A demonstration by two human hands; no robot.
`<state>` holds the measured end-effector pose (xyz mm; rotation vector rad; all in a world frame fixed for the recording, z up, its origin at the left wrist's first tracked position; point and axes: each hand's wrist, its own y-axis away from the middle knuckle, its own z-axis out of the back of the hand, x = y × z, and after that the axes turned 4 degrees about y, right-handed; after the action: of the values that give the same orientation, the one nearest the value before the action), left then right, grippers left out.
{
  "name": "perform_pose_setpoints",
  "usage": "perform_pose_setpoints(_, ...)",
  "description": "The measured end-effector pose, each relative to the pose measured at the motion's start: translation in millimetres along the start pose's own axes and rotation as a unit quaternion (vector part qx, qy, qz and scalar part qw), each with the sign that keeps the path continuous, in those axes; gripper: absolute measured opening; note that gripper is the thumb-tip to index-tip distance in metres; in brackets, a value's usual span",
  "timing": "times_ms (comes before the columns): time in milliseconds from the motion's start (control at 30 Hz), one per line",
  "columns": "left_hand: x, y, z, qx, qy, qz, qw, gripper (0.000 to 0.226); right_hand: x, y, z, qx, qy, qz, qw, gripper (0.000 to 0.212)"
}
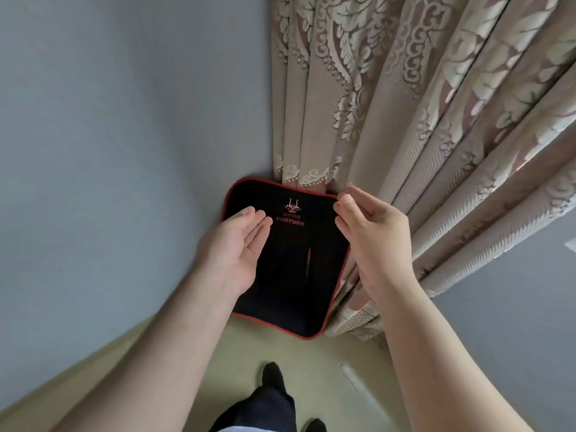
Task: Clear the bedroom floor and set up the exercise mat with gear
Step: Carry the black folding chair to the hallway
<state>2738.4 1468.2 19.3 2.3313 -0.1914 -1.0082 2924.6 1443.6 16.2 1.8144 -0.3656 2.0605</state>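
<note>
A black mat (296, 275) with red piping and a red emblem stands upright in the corner, leaning between the grey wall and the curtain. Its top edge is tucked behind the curtain hem. My left hand (237, 247) is open, palm turned inward, in front of the mat's left edge. My right hand (371, 235) is open with fingers apart at the mat's upper right corner, thumb close to the red piping. Neither hand grips the mat.
A patterned beige curtain (420, 120) hangs at the right, down to the floor. A grey wall (124, 135) fills the left. The pale floor (280, 347) lies below. My dark-socked foot (274, 378) stands close to the mat's base.
</note>
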Motion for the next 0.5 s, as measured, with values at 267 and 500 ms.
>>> perform_pose_setpoints(267,19,-113,-25,-0.024,0.040,0.026,0.999,0.016,-29,-107,-36,0.065,0.151,0.016,0.986,0.032)
perform_pose_setpoints(500,53,-209,-27,-0.074,0.090,0.089,0.989,0.017,-85,-207,-63,0.111,0.361,-0.005,0.926,0.033)
